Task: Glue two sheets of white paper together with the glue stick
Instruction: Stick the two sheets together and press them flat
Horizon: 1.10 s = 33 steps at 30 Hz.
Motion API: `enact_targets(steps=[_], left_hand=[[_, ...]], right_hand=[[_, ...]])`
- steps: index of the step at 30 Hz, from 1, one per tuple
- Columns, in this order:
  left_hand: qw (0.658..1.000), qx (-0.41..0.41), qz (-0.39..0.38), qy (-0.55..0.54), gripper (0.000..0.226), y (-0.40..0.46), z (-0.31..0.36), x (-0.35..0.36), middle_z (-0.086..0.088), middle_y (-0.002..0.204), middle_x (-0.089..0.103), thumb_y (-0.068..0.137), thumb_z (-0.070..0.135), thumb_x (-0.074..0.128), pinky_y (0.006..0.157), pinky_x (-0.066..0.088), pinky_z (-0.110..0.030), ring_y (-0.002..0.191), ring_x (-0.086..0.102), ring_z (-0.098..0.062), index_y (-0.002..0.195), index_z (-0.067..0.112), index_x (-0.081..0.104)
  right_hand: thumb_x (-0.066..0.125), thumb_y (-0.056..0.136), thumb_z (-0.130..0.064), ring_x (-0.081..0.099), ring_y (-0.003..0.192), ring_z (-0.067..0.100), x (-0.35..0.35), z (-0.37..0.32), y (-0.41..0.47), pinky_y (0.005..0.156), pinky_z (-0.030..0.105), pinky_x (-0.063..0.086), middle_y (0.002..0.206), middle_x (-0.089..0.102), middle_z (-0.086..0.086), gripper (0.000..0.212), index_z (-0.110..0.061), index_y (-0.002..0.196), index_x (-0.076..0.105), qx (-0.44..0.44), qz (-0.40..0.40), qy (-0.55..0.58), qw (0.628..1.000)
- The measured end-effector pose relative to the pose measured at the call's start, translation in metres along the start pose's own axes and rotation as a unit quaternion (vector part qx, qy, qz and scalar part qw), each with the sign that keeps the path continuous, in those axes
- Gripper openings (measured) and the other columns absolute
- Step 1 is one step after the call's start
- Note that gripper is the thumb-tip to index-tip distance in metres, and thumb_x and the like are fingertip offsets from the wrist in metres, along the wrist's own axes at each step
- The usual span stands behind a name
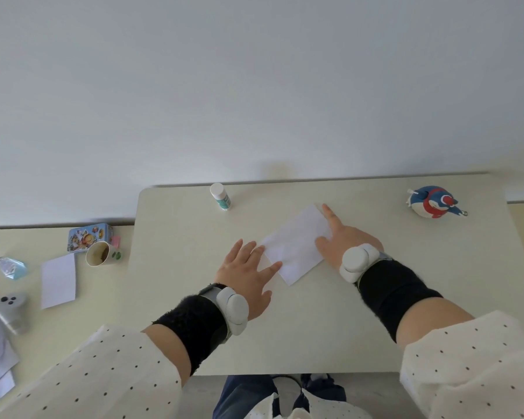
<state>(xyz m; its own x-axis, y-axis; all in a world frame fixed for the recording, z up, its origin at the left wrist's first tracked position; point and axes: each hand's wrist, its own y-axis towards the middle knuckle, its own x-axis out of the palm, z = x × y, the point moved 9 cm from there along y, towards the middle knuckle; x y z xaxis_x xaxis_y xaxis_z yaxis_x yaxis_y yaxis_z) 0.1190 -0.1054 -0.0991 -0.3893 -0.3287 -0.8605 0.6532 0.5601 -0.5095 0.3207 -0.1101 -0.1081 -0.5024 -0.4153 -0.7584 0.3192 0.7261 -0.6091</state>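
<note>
White paper [294, 246] lies slanted in the middle of the cream table [285, 328]; I cannot tell how many sheets are stacked there. My left hand [248, 273] lies flat with straight fingers on the paper's near-left end. My right hand [339, 237] presses flat on its far-right end, fingers spread. The glue stick [221, 196], white-capped with a teal label, stands upright near the table's far edge, apart from both hands.
A blue, red and white bird figure [434, 202] sits at the far right. On the lower surface to the left are a paper cup [101, 253], a picture tin [90, 235], another white sheet [58, 279], a grey controller [11, 309] and more papers.
</note>
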Motion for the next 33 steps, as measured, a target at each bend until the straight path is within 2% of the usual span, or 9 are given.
enact_targets(steps=[3,8,12,16,20,22,25,30,33], left_hand=[[0.999,0.033,0.003,0.011,0.066,-0.004,0.018,0.001,-0.011,0.152,0.021,0.093,0.053,0.037,0.114,-0.017,-0.045,0.143,0.005,-0.031,0.150,0.035,0.011],[0.993,0.103,0.003,-0.058,0.061,-0.011,0.048,0.003,0.000,0.145,0.034,0.094,0.046,0.040,0.117,-0.001,-0.036,0.135,0.027,-0.023,0.149,0.027,0.022],[0.988,0.113,0.015,-0.104,0.052,-0.010,0.046,-0.001,0.002,0.146,0.033,0.097,0.038,0.039,0.110,0.020,-0.033,0.131,0.035,-0.024,0.146,0.024,0.030],[0.995,0.041,0.041,-0.076,0.059,0.001,0.021,-0.007,0.002,0.159,0.013,0.097,0.036,0.037,0.116,0.001,-0.032,0.146,0.008,-0.018,0.151,0.021,0.017],[0.999,0.009,0.025,-0.026,0.067,0.012,0.007,-0.004,0.004,0.160,-0.006,0.098,0.045,0.030,0.115,-0.009,-0.035,0.146,-0.008,-0.020,0.152,0.020,-0.001],[1.000,0.011,0.019,-0.017,0.067,0.016,0.006,-0.002,0.007,0.160,-0.008,0.098,0.050,0.026,0.115,-0.011,-0.037,0.146,-0.011,-0.021,0.152,0.022,-0.004],[1.000,0.014,0.014,-0.008,0.068,0.022,0.007,0.002,0.010,0.159,-0.010,0.097,0.054,0.022,0.114,-0.014,-0.039,0.146,-0.014,-0.021,0.151,0.024,-0.006],[1.000,0.013,0.000,0.005,0.068,0.025,0.006,0.007,0.009,0.160,-0.006,0.097,0.055,0.021,0.113,-0.015,-0.040,0.146,-0.009,-0.023,0.152,0.024,-0.005],[1.000,0.008,0.003,0.004,0.064,0.027,0.003,0.001,0.010,0.160,0.002,0.097,0.054,0.022,0.112,-0.016,-0.042,0.146,-0.006,-0.025,0.152,0.027,0.002]], right_hand=[[0.040,0.080,-0.072,0.058,0.088,0.021,0.022,-0.013,-0.008,0.072,0.034,0.044,0.114,0.059,-0.002,0.089,-0.047,0.142,-0.018,-0.034,-0.030,-0.028,0.999],[0.050,0.076,-0.072,0.054,0.078,0.020,0.041,-0.019,-0.010,0.064,0.033,0.042,0.117,0.048,0.000,0.099,-0.048,0.140,-0.021,-0.034,-0.040,-0.061,0.997],[0.060,0.076,-0.063,0.050,0.083,0.020,0.044,-0.016,-0.006,0.070,0.034,0.044,0.118,0.046,0.001,0.103,-0.048,0.143,-0.016,-0.065,-0.067,-0.054,0.994],[0.071,0.071,-0.053,0.052,0.086,0.022,0.044,-0.015,-0.004,0.066,0.031,0.040,0.121,0.045,0.000,0.111,-0.049,0.143,-0.014,-0.095,-0.090,-0.085,0.988],[0.073,0.073,-0.040,0.056,0.108,0.026,0.049,-0.018,-0.003,0.070,0.032,0.041,0.128,0.043,-0.002,0.110,-0.052,0.142,-0.012,-0.102,-0.137,-0.129,0.977],[0.071,0.075,-0.034,0.057,0.104,0.028,0.050,-0.024,-0.004,0.065,0.033,0.040,0.125,0.044,-0.002,0.108,-0.052,0.142,-0.011,-0.111,-0.141,-0.159,0.971],[0.063,0.080,-0.026,0.054,0.084,0.024,0.053,-0.035,-0.009,0.058,0.031,0.038,0.117,0.044,-0.001,0.099,-0.052,0.142,-0.009,-0.131,-0.132,-0.173,0.967],[0.044,0.088,-0.035,0.046,0.070,0.018,0.054,-0.048,-0.014,0.050,0.026,0.030,0.096,0.039,-0.003,0.074,-0.054,0.142,-0.004,-0.136,-0.101,-0.155,0.973],[0.038,0.089,-0.034,0.045,0.064,0.015,0.056,-0.052,-0.014,0.047,0.025,0.027,0.086,0.041,-0.004,0.072,-0.056,0.141,-0.007,-0.131,-0.086,-0.138,0.978]])
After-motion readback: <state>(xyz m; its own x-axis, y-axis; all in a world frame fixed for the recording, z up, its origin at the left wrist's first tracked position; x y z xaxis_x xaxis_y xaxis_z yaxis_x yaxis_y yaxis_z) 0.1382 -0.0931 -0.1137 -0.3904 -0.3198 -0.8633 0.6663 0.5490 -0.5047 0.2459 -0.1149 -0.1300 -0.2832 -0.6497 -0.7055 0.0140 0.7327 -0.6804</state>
